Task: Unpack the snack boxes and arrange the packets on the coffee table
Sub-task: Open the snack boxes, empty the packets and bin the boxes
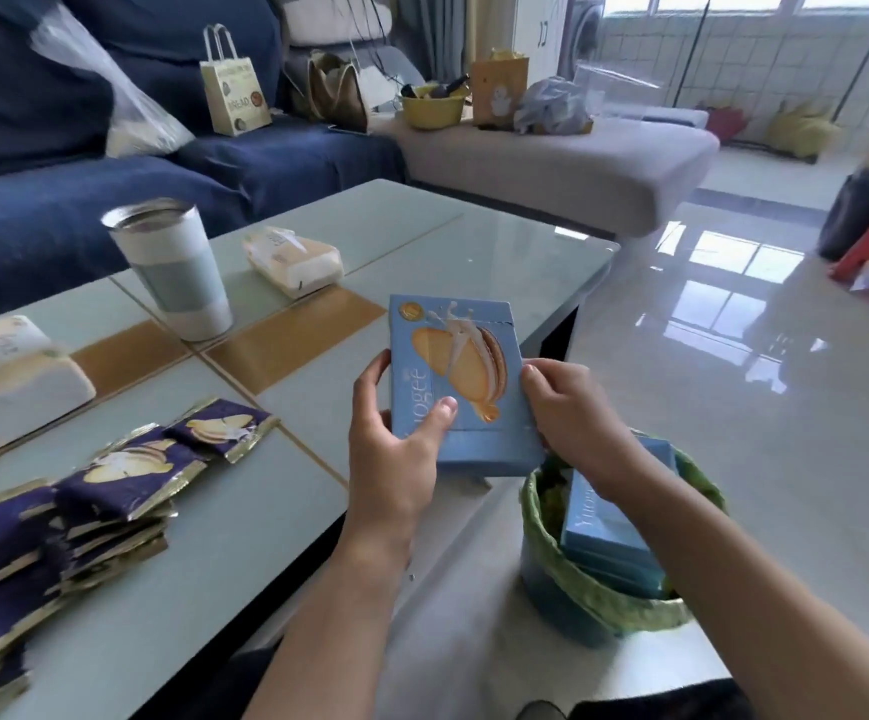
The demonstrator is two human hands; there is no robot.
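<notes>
Both hands are up on the blue snack box (pixel 455 387), held upright over the near right corner of the counter (pixel 245 537), its printed face with the sandwich biscuit turned toward the camera. The left hand (pixel 396 449) grips the box's left edge at about 8 o'clock, thumb pressed across the front, the other fingers curled behind. The right hand (pixel 572 413) pinches the right edge at about 4 o'clock, fingers (pixel 536 379) clamped on the card. The top flap shows a torn line at its right end.

Directly below the right wrist, at 5 o'clock from the box, sits a bin with a green liner (pixel 603 605), and a second blue box (pixel 614 537) lies inside it.

Out at 9 o'clock, dark purple packets (pixel 110 491) with gold edges lie overlapping in a row along the counter's left side, running toward the lower left corner. A white tumbler (pixel 172 272) stands at 11 o'clock, with two tissue packs (pixel 294 259) nearby, one beside it and one at the far left. A blue sofa (pixel 110 163) sits behind the counter.
</notes>
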